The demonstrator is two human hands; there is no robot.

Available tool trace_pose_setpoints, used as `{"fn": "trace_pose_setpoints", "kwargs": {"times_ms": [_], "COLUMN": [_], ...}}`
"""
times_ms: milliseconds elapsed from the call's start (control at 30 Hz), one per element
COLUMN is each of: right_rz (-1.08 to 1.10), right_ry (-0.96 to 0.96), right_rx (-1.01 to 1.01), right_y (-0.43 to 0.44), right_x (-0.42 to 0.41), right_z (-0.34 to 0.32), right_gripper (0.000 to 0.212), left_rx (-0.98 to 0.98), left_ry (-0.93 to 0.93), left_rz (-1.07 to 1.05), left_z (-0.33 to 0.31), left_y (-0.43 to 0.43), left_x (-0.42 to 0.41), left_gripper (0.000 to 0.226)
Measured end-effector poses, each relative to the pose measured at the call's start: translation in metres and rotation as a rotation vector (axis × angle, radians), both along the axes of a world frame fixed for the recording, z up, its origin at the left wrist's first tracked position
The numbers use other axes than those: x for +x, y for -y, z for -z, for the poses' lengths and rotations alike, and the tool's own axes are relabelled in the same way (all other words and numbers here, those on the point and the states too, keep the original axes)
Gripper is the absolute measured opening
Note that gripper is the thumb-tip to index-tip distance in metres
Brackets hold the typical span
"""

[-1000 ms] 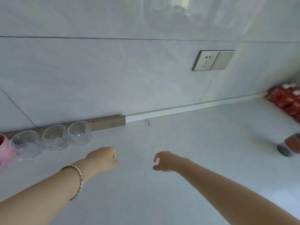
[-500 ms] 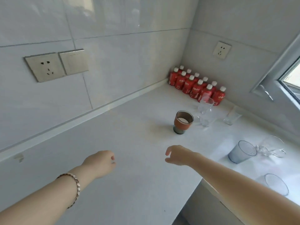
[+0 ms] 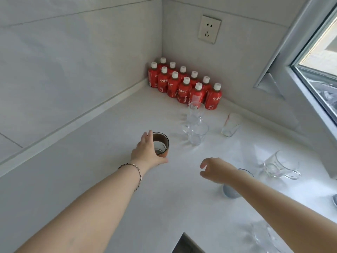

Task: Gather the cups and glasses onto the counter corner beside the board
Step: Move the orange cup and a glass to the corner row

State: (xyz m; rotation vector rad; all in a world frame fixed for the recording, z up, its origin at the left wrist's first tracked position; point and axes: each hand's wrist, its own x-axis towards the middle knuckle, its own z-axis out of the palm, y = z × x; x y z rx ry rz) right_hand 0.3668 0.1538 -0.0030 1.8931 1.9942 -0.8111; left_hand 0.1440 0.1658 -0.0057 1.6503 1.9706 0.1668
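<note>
A brown cup [image 3: 161,143] with a dark inside stands on the white counter [image 3: 91,179]. My left hand [image 3: 146,152] is against its left side, fingers spread along the wall and thumb under its front, not closed. My right hand [image 3: 216,170] hovers open, fingers curled, just left of a blue-grey glass [image 3: 230,192] that my forearm partly hides. Behind them stand a tall clear glass [image 3: 196,111], a short clear glass [image 3: 196,134], a tumbler with a red line [image 3: 231,126] and a handled glass mug [image 3: 280,166].
Several red bottles [image 3: 184,84] fill the far corner under a wall socket [image 3: 209,29]. A window frame [image 3: 310,73] runs along the right. More clear glasses [image 3: 262,236] stand at the bottom right. The counter's cut-out edge [image 3: 184,234] lies near the bottom.
The view has swung right, from the glasses by the wall to the bottle corner. My left hand has reached forward to the brown cup. My right hand has opened beside the blue-grey glass.
</note>
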Motion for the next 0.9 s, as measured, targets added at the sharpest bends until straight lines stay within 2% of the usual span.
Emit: {"fn": "trace_pose_setpoints", "kwargs": {"times_ms": [167, 267, 400, 467, 533, 600, 667, 800, 900], "right_rz": [0.026, 0.103, 0.267, 0.368, 0.425, 0.417, 0.375, 0.277, 0.069], "right_ry": [-0.02, -0.074, -0.15, -0.112, -0.057, 0.025, 0.086, 0.039, -0.006], "right_rx": [-0.004, 0.1, 0.334, 0.295, 0.197, 0.185, 0.255, 0.295, 0.263], "right_y": [-0.032, -0.057, -0.106, -0.129, -0.144, -0.151, -0.151, -0.14, -0.119], "right_x": [0.012, 0.011, -0.013, -0.025, -0.037, -0.043, -0.043, -0.04, -0.062], "right_z": [0.008, 0.009, 0.004, 0.009, 0.022, 0.035, 0.044, 0.045, 0.032], "right_gripper": [0.034, 0.041, 0.07, 0.09, 0.098, 0.096, 0.086, 0.069, 0.078], "left_rx": [0.04, 0.053, 0.042, 0.041, 0.047, 0.053, 0.058, 0.054, 0.035], "left_ry": [-0.025, -0.052, -0.048, -0.058, -0.075, -0.087, -0.082, -0.054, -0.055], "left_rz": [-0.102, -0.055, -0.068, -0.078, -0.089, -0.118, -0.161, -0.262, -0.32], "left_z": [0.015, 0.011, -0.004, -0.012, -0.018, -0.023, -0.027, -0.03, -0.029], "left_y": [-0.026, -0.022, -0.012, -0.007, -0.002, 0.003, 0.011, 0.039, 0.069], "left_x": [0.014, 0.008, -0.018, -0.032, -0.046, -0.059, -0.072, -0.103, -0.129], "left_gripper": [0.087, 0.086, 0.098, 0.1, 0.101, 0.102, 0.102, 0.1, 0.102]}}
